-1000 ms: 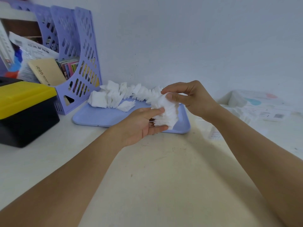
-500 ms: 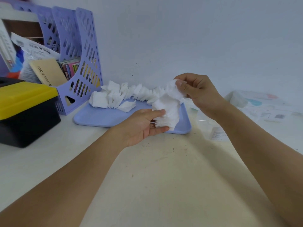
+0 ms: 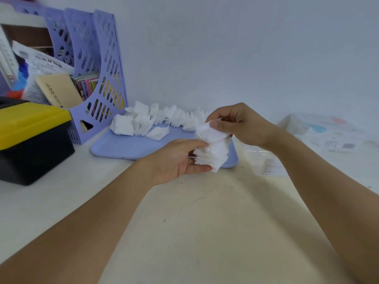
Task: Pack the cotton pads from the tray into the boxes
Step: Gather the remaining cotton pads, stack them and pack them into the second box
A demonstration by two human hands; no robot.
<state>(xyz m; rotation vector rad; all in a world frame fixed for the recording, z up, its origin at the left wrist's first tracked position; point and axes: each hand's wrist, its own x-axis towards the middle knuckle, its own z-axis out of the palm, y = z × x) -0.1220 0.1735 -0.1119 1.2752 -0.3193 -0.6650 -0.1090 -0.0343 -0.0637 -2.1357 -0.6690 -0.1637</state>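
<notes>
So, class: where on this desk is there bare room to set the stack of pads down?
Bare desk lies in front of the blue tray, between the forearms. The tray's front left is also free. Crowded: the tray's back edge with cotton pads, and the left by the black-and-yellow box.

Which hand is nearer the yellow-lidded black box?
Left. The left hand grips a stack of cotton pads over the tray's front edge, right of the yellow-lidded black box. The right hand pinches the top pad, farther right.
</notes>
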